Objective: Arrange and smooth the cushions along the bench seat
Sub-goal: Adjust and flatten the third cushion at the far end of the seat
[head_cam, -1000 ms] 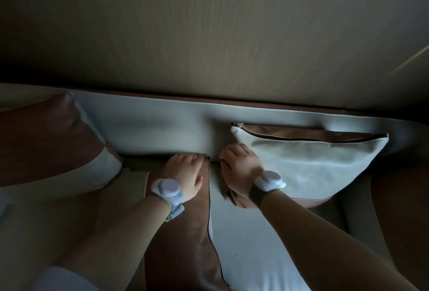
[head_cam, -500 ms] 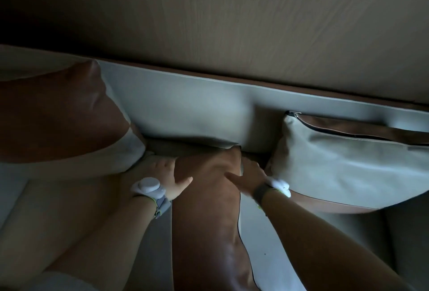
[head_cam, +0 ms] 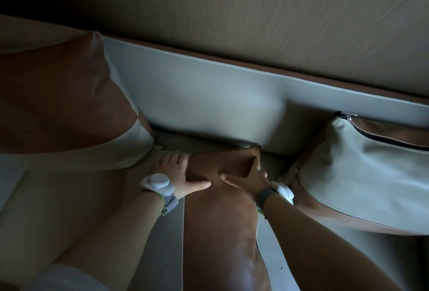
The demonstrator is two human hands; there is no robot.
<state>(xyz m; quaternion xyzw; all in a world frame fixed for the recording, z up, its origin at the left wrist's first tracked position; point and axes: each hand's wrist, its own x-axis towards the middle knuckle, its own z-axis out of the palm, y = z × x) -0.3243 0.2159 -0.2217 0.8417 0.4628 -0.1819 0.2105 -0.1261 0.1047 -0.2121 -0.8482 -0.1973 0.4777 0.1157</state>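
Observation:
A brown leather cushion [head_cam: 220, 225] stands on edge in the middle of the bench seat, its far end against the grey backrest [head_cam: 209, 104]. My left hand [head_cam: 178, 174] grips its left side near the top, thumb lying across the brown face. My right hand [head_cam: 248, 179] grips its right side, fingers wrapped over the far corner. A brown and cream cushion [head_cam: 65, 104] leans at the left. A cream cushion with a brown zipped edge [head_cam: 362, 174] leans against the backrest at the right.
A wood-grain wall panel [head_cam: 255, 11] rises behind the backrest. The beige seat pad [head_cam: 69, 209] shows at the lower left. Both wrists carry white bands. The scene is dim.
The view has shifted left, so the cream cushion now sits further right. Both hands moved from its left edge to the upright brown cushion and now hold its two sides near the top.

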